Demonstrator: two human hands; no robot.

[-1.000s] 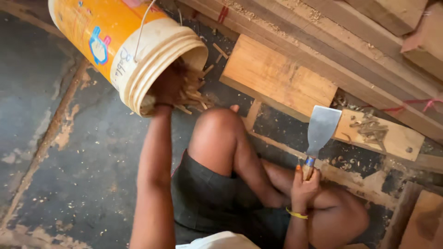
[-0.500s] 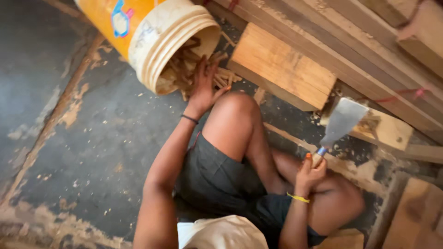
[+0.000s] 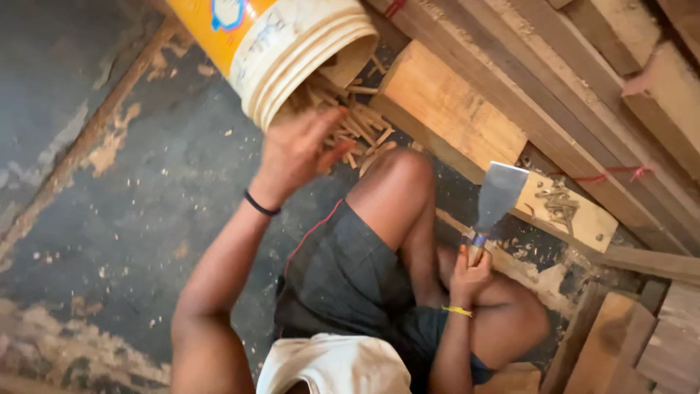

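Note:
An orange and white plastic bucket (image 3: 281, 36) lies tipped on its side, with several small wooden pieces (image 3: 359, 124) spilling from its mouth onto the floor. My left hand (image 3: 295, 149), with a black band at the wrist, hovers blurred just in front of that pile, fingers loosely curled; whether it holds any pieces is unclear. My right hand (image 3: 470, 271), with a yellow band at the wrist, grips the handle of a wide-bladed metal scraper (image 3: 497, 195), blade pointing up. I sit on the floor with my knee (image 3: 401, 171) raised between the two hands.
Long wooden planks (image 3: 554, 80) and a thick wooden block (image 3: 456, 109) lie stacked along the right. A smaller block (image 3: 569, 208) carries several nails or screws. More timber (image 3: 627, 343) sits at the lower right. The dark floor (image 3: 109, 219) is littered with wood chips.
My left hand has come out of the bucket's mouth and drawn back toward me. The view has shifted, bringing the bucket higher in frame. The scraper stays held upright.

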